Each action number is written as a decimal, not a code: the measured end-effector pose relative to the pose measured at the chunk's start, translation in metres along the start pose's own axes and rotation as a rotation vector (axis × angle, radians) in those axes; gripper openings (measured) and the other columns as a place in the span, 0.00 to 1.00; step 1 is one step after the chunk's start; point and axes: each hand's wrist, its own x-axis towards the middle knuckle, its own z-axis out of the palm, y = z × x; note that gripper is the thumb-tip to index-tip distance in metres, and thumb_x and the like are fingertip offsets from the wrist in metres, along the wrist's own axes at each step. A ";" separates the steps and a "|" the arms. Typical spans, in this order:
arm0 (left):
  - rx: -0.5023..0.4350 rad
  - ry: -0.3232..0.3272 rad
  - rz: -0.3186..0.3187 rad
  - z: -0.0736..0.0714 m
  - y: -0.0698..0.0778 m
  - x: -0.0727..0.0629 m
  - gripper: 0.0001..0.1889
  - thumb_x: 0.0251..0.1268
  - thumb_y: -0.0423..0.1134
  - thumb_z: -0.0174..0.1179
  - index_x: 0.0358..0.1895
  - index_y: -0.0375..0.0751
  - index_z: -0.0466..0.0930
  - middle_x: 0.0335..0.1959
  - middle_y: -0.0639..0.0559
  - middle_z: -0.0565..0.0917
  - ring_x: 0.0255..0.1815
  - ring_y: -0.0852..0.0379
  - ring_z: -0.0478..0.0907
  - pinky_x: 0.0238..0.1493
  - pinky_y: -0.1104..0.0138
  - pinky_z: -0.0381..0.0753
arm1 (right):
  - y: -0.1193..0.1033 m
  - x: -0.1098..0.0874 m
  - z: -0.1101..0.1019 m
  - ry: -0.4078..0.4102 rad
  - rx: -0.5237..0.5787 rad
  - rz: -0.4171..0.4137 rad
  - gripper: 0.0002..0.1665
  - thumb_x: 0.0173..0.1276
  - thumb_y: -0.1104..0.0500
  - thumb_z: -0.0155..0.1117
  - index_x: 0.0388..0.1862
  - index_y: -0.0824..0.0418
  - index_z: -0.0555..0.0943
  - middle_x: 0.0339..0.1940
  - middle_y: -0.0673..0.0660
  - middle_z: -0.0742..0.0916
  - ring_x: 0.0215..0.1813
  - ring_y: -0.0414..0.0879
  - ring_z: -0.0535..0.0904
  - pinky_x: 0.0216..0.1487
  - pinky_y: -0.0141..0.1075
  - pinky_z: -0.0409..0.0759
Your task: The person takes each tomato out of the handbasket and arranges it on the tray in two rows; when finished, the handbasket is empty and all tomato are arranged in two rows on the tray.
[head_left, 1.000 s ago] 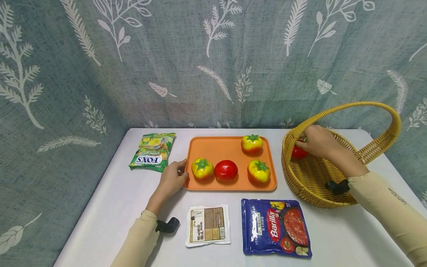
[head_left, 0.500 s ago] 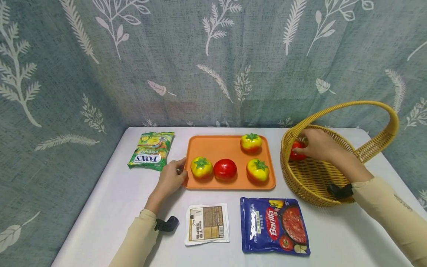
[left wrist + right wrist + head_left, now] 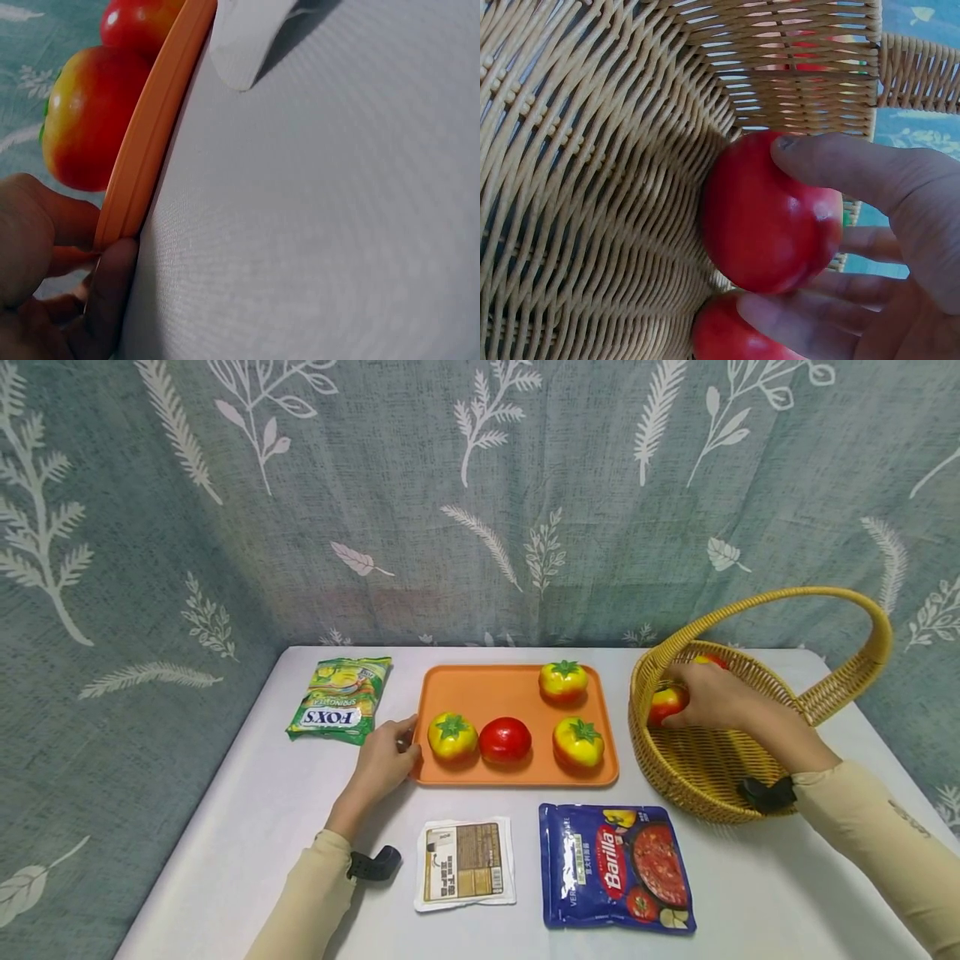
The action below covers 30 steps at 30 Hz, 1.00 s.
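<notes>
My left hand (image 3: 384, 758) pinches the left rim of an orange tray (image 3: 480, 681), thumb and fingers on either side of the edge in the left wrist view. On the tray sit several glossy tomatoes, one a plain red tomato (image 3: 506, 741) and the others yellow-red with green leaves, such as the front left tomato (image 3: 452, 737). Inside the wicker basket (image 3: 697, 781) at the right, my right hand (image 3: 716, 697) grips a red-and-yellow tomato (image 3: 769, 214) between thumb and fingers, against the woven wall. A second tomato (image 3: 739, 330) lies right beside it, partly under the fingers.
A green Fox's bag (image 3: 339, 700) lies left of the tray. In front are a white-and-brown packet (image 3: 465, 864) and a blue Barilla pouch (image 3: 617, 868). The basket's tall handle (image 3: 787, 593) arches over my right forearm. A patterned curtain (image 3: 420, 485) hangs behind the table.
My right hand has shifted slightly inside the basket. The tomato at its fingers now shows yellow, and another tomato has come into view behind the hand. My left hand stays on the tray rim.
</notes>
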 end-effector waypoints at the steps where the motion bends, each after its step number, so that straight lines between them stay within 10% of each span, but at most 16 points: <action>1: -0.002 -0.003 -0.003 0.000 0.000 0.000 0.29 0.60 0.30 0.59 0.68 0.30 0.72 0.43 0.39 0.82 0.39 0.49 0.77 0.33 0.65 0.77 | 0.001 0.000 0.001 -0.003 0.000 -0.003 0.37 0.51 0.55 0.80 0.56 0.72 0.78 0.43 0.62 0.84 0.41 0.54 0.79 0.42 0.47 0.79; 30: -0.004 -0.006 -0.007 0.000 0.001 0.000 0.29 0.60 0.30 0.59 0.68 0.30 0.72 0.43 0.40 0.82 0.38 0.49 0.76 0.32 0.65 0.76 | -0.002 -0.006 -0.002 -0.039 0.003 0.026 0.41 0.55 0.48 0.78 0.62 0.71 0.78 0.51 0.66 0.84 0.46 0.55 0.78 0.45 0.49 0.78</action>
